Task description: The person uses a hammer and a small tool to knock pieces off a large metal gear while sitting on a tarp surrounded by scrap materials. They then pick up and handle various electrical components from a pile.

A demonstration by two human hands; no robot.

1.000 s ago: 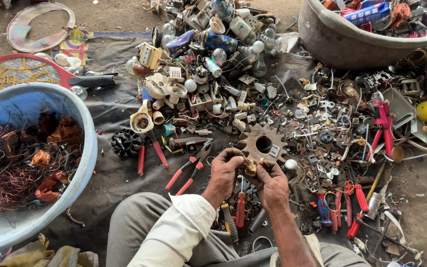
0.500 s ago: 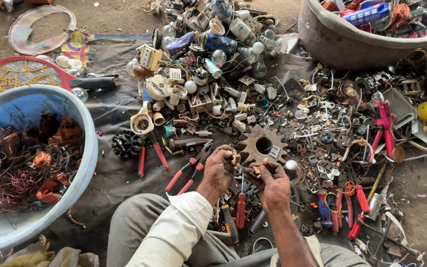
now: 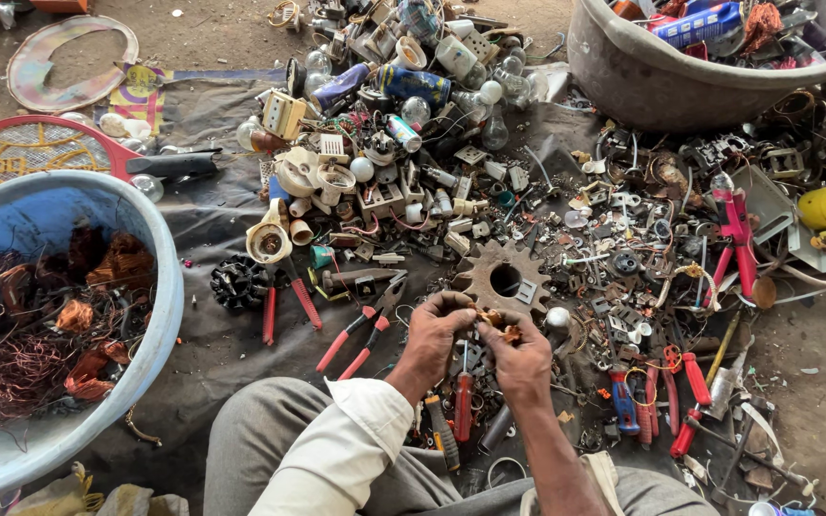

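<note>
Since a moment ago the two hands have drawn closer together and sit a little lower, just below the rusty gear wheel (image 3: 506, 279). The left hand (image 3: 432, 334) and the right hand (image 3: 520, 352) meet fingertip to fingertip around a small copper-coloured piece (image 3: 495, 321). Each grip is narrow, pinched on that piece, which sits between the thumbs and forefingers, lifted above the dark ground sheet (image 3: 212, 229) and mostly hidden by the fingers.

Just under the hands lie a red-handled screwdriver (image 3: 463, 406) and, to the left, red-handled pliers (image 3: 360, 334). The scrap pile crowds in on the far side and the right, with more red tools (image 3: 681, 397) near the right forearm. The freest stretch of sheet lies to the left, between the pliers and the blue basin (image 3: 160, 287), whose rim stands well apart from the hands and which holds tangled copper wire (image 3: 11, 354). A grey tub (image 3: 652, 91) stands at the far right, well apart, beyond the heap.
</note>
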